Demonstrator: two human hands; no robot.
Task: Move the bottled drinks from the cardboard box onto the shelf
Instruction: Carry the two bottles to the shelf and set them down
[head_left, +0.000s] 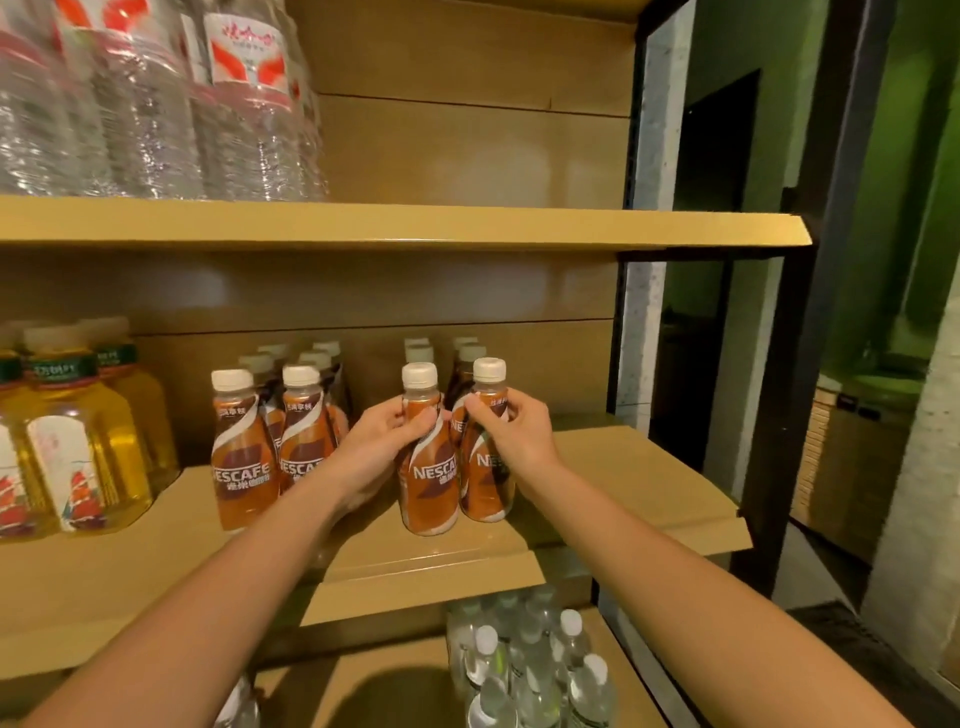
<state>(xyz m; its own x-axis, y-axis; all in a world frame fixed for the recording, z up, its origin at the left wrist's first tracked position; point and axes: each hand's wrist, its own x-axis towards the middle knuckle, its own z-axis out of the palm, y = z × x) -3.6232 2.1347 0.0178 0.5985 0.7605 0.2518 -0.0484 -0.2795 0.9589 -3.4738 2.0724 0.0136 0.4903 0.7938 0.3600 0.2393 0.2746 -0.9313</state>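
Note:
Two brown Nescafe coffee bottles with white caps stand upright at the front of the middle shelf (613, 467). My left hand (379, 441) grips the left bottle (427, 467) around its upper body. My right hand (514, 431) grips the right bottle (485, 467) near its neck. More of the same bottles stand behind these two, and two further rows (270, 441) stand to the left. The cardboard box is out of view.
Yellow drink bottles (78, 431) fill the shelf's left end. Packs of water bottles (156, 98) sit on the upper shelf, and small clear bottles (530, 660) on the lower one. A black frame post (800, 312) bounds the shelf on the right.

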